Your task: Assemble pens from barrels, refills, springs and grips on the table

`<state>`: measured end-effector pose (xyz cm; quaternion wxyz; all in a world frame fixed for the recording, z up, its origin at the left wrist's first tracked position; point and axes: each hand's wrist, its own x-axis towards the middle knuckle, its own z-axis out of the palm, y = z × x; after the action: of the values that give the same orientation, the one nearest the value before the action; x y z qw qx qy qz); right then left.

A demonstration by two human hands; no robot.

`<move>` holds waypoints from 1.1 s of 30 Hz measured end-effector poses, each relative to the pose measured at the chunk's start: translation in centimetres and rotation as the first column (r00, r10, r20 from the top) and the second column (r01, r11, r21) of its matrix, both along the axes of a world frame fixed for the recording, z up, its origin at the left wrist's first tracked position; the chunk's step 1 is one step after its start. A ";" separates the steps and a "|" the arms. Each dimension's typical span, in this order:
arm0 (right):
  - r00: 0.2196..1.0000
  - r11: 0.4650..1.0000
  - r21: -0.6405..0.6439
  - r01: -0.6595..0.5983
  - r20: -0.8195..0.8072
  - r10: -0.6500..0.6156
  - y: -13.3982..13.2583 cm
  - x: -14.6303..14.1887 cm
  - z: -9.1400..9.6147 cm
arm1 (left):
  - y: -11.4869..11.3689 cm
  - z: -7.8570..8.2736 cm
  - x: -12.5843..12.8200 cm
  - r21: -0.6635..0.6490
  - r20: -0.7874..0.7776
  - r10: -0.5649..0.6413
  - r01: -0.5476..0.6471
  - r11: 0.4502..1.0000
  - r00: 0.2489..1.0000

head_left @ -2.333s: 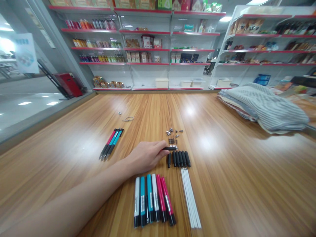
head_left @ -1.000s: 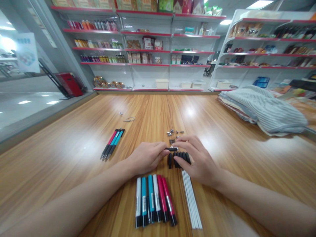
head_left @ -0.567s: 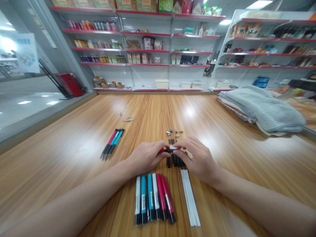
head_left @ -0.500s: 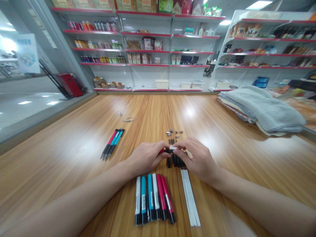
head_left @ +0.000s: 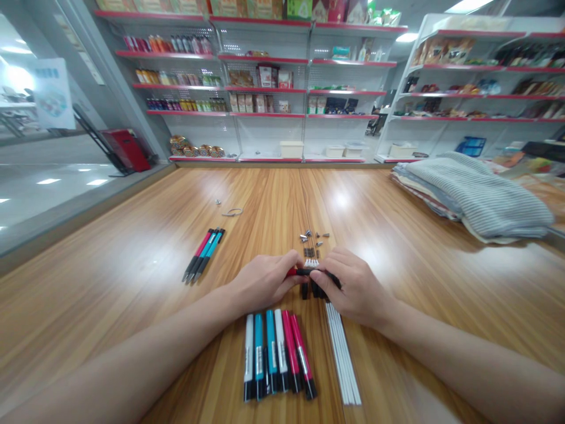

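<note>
Big stuff first: shelving (head_left: 260,132) stands well beyond the grip, and here's the table (head_left: 273,200), wood grain streaming past both hands to a far edge short of those shelves, with room to move widest out to the right, until a soft heap of striped cloth (head_left: 481,194) blocks the far right. On the lowest shelf, straight beyond the grip, sits a pale box (head_left: 291,149), contents hidden. And now the middle: left hand (head_left: 267,277) and right hand (head_left: 353,285) pinch one slim red-and-black pen (head_left: 302,272), red end in the left fingers, black end in the right! Just nearer than the grip, six glossy barrels (head_left: 270,347), white, blue and pink; beside them, thin straight white refills (head_left: 342,353); well left, three pens (head_left: 205,253) slanting together. Stubby black sleeves (head_left: 304,291) peek from right under the fingers, little white pieces (head_left: 311,262) sit just beyond, then shiny metal tips (head_left: 303,238), scattered
</note>
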<state>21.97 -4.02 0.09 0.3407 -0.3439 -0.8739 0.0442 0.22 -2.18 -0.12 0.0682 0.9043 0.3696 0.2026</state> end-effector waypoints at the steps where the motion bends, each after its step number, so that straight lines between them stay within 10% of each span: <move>1: 1.000 1.000 -0.007 0.006 -0.009 -0.006 0.0 0.0 0.0 | 0.0 0.0 0.0 0.005 -0.002 -0.012 0.012 1.000 1.000; 33: 0.994 0.997 0.064 -0.039 0.105 0.032 -0.2 0.3 0.3 | 0.4 -1.0 -0.4 0.191 0.041 -0.222 0.210 0.959 0.974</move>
<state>22.28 -4.19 0.38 0.3052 -0.3188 -0.8973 0.0037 -0.14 -1.78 -1.10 0.0166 0.9349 0.2459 0.2554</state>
